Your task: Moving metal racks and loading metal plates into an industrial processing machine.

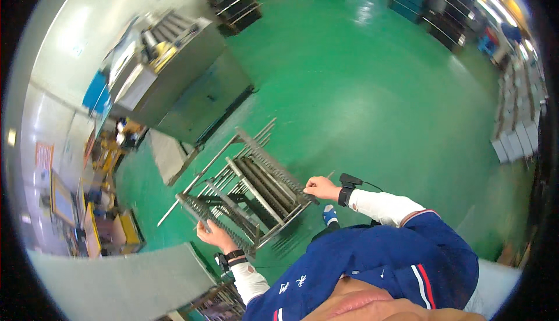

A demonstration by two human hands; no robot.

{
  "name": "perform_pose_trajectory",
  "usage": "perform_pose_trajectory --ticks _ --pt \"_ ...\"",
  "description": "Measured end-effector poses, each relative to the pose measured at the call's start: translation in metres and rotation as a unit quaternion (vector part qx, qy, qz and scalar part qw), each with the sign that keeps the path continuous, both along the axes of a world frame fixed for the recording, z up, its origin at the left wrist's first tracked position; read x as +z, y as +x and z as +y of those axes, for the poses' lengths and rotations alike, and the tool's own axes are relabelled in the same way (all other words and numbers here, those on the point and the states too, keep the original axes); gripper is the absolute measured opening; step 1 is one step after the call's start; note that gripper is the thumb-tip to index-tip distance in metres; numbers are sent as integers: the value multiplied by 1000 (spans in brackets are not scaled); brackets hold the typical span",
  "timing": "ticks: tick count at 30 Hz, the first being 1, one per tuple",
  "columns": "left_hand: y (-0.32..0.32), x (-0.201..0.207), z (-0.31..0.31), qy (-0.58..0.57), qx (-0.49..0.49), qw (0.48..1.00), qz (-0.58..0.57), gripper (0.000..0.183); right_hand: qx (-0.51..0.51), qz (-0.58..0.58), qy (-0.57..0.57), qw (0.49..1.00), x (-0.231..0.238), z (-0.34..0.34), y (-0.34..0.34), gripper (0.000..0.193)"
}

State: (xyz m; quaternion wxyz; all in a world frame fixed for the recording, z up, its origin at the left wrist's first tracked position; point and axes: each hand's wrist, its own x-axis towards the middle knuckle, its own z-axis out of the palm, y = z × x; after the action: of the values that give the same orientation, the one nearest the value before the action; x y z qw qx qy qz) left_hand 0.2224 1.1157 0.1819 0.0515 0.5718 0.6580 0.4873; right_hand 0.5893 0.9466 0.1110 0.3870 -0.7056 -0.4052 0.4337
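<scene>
A grey metal rack (pixel 240 171) made of rods, with long rows of notched or coiled bars, stands on the green floor in front of me. My left hand (pixel 215 236) is closed on its near left side, at the end of a notched bar. On the right, my right hand (pixel 322 188) grips the rack's right corner with bent fingers. Both wrists carry black straps with small devices on them. The rack sits tilted in the picture, and its lower parts are partly hidden by its own bars.
A large metal cabinet (pixel 201 97) with rolls and papers on top stands at the far left. Dark stacked crates (pixel 232 1) are by the back wall. Grey boxes (pixel 515 114) are stacked at the right. A pale tabletop (pixel 116 286) lies at the lower left.
</scene>
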Motion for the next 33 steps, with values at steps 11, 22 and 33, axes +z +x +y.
perform_pose_trajectory --ticks 11,22,33 --pt "241 29 -87 -87 -347 924 -134 20 -51 -161 -118 979 -76 -227 97 28" --pt "449 -16 -307 -320 -614 704 -160 17 -337 -186 -457 802 -171 -695 114 24" --pt "562 -65 -448 -520 -735 422 111 25 -254 -195 -502 803 -166 -765 -53 16"
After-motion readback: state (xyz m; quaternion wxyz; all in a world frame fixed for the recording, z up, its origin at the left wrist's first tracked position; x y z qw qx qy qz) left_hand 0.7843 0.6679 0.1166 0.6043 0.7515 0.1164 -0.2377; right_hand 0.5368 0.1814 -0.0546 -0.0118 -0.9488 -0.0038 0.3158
